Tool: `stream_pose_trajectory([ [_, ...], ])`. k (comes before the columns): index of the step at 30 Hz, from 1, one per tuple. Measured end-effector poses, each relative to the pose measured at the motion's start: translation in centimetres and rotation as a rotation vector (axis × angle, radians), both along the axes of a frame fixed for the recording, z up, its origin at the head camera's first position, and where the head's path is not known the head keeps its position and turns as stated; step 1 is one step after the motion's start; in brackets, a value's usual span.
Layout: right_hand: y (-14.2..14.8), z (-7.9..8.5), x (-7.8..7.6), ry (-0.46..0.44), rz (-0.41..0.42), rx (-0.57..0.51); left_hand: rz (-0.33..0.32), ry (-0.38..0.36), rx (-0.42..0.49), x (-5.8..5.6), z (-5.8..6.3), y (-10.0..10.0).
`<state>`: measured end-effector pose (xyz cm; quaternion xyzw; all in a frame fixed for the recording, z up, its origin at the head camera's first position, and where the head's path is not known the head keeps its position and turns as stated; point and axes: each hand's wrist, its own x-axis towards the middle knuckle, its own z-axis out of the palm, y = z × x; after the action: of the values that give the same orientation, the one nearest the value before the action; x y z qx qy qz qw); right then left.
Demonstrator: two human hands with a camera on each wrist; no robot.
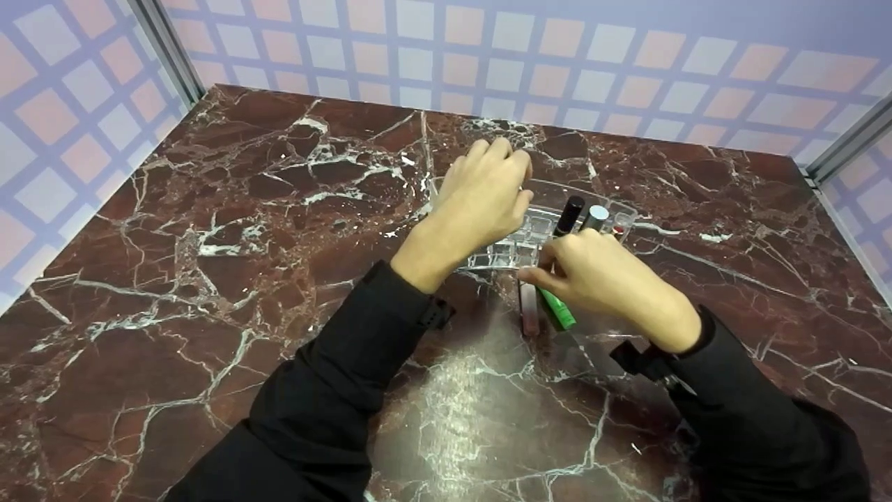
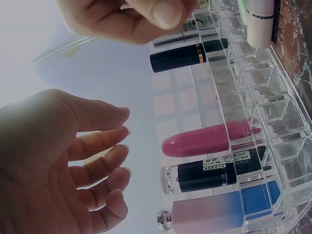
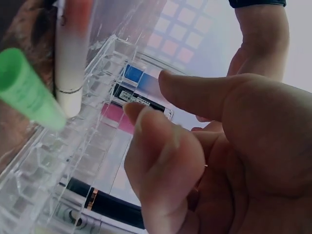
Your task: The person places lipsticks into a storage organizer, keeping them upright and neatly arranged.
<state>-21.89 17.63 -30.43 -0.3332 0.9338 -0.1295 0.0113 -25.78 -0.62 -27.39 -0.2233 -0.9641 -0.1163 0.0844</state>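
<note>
A clear lipstick organizer (image 1: 503, 256) with rows of compartments stands under both hands. My left hand (image 1: 481, 192) hovers over its left part, fingers loosely bent and apart, holding nothing. In the left wrist view, a pink tube (image 2: 200, 141), a black labelled tube (image 2: 204, 174) and a pink-to-blue tube (image 2: 207, 215) stand in compartments near that hand. My right hand (image 1: 599, 272) is at the right front, thumb apart from its bent fingers; nothing shows in its grasp. Beside it rise a black gold-banded tube (image 1: 571, 213) and a silver-topped tube (image 1: 596, 215).
At the organizer's front, a green tube (image 1: 559, 310) and a pale-to-reddish tube (image 1: 529, 310) project toward me; whether they rest in slots is hidden. A red-topped item (image 1: 618, 230) shows behind the right hand. The marbled table (image 1: 244, 335) meets tiled-pattern walls (image 1: 460, 70).
</note>
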Motion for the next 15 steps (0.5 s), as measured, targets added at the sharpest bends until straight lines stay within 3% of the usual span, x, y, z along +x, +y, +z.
stream_pose_trajectory([
  [9, 0.8, -1.2, 1.0, -0.022, 0.022, 0.043, -0.072, -0.026, -0.044, 0.3, -0.7, 0.9],
  [15, 0.7, -1.7, 1.3, -0.021, 0.046, 0.062, -0.151, -0.248, -0.091, 0.5, -1.7, 1.5],
])
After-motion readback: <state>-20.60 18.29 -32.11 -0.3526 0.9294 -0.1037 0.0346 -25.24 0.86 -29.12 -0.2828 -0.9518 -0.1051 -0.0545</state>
